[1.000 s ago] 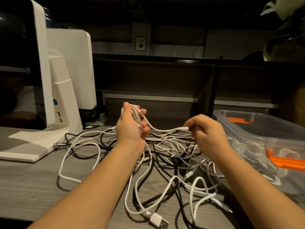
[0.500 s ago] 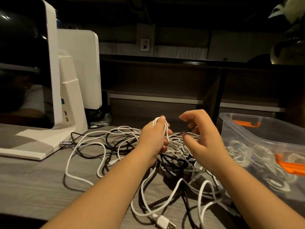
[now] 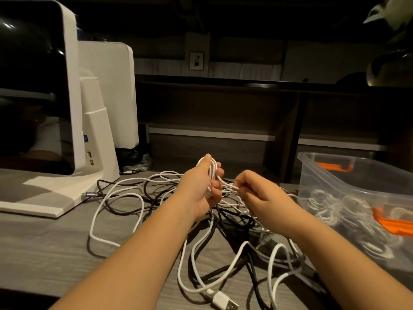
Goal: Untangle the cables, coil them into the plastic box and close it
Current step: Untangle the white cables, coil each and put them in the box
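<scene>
Step in hand: coiling 1 white cable freed from the tangle.

The left hand is raised above the desk with its fingers curled round a small coil of white cable, several loops stacked together. The thumb lies along the top of the coil. The right hand sits just beside it, fingers bent, pinching the free end of the same white cable where it leaves the coil. The 2 hands are almost touching.

The tangle of white and black cables lies on the desk under and in front of both hands. Loops spread to the left toward the monitor base. A white USB plug lies at the near edge. How many cables remain knotted cannot be told.

The box stands open on the desk to the right, near the right hand. It is clear plastic with orange latches. Coiled white cables already lie inside it. No lid is visible.

Progress, as a judgement: part done. Some coils are stored, but most of the tangle is not yet sorted.

Next move, as a judgement:
1. Wrap or tuck the free end round the coil so the loops stay together.
2. Keep the left-hand grip firm, or the loops may spring apart.
3. Carry the coil right and set it in the box.
</scene>
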The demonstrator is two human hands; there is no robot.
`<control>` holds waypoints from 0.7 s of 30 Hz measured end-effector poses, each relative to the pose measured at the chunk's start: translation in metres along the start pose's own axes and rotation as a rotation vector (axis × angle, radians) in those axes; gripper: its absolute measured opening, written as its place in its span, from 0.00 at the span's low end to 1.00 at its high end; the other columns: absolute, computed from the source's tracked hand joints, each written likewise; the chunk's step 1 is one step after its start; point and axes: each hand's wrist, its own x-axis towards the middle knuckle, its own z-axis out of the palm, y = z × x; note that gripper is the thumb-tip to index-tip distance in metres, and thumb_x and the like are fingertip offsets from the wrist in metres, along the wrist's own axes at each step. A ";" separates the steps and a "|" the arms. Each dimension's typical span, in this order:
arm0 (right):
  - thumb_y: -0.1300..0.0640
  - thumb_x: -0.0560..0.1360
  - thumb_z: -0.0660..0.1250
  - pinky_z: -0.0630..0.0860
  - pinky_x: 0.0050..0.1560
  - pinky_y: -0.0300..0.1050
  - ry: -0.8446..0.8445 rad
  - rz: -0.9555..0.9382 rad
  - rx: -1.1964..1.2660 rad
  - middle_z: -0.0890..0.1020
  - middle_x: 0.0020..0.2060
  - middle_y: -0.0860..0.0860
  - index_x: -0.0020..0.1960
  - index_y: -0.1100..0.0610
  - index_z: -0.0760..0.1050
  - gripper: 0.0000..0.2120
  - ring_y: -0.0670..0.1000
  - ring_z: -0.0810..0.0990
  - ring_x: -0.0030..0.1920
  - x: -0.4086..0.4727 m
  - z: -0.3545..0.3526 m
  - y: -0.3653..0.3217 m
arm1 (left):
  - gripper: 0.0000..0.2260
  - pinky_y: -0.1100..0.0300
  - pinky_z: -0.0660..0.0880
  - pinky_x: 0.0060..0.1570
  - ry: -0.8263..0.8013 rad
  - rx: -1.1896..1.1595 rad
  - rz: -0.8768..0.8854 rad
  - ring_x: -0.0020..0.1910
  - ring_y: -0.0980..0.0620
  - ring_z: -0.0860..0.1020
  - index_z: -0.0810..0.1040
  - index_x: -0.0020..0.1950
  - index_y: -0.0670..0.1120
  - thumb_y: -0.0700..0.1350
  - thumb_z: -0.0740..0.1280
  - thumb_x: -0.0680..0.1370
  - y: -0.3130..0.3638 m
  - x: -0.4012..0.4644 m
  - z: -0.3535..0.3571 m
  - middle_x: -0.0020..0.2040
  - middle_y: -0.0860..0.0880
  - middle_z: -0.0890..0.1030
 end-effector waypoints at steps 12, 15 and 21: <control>0.51 0.81 0.62 0.69 0.34 0.40 -0.034 -0.033 -0.093 0.77 0.30 0.44 0.46 0.46 0.79 0.09 0.41 0.72 0.30 0.001 -0.007 0.002 | 0.15 0.70 0.62 0.21 -0.073 0.037 0.070 0.25 0.60 0.65 0.77 0.56 0.45 0.55 0.60 0.83 0.001 -0.006 0.003 0.41 0.49 0.81; 0.54 0.81 0.61 0.73 0.40 0.45 -0.134 -0.123 -0.181 0.79 0.36 0.47 0.47 0.49 0.78 0.09 0.45 0.76 0.36 -0.003 -0.009 -0.003 | 0.14 0.66 0.66 0.25 0.066 0.490 0.199 0.28 0.58 0.68 0.77 0.58 0.48 0.55 0.58 0.84 -0.005 -0.004 0.003 0.44 0.49 0.78; 0.57 0.79 0.66 0.75 0.39 0.35 0.139 -0.287 -0.117 0.80 0.37 0.40 0.52 0.50 0.78 0.04 0.41 0.80 0.40 -0.003 -0.009 0.000 | 0.29 0.65 0.64 0.27 -0.180 0.784 0.026 0.28 0.57 0.68 0.75 0.47 0.48 0.72 0.51 0.77 -0.009 -0.016 0.005 0.36 0.51 0.75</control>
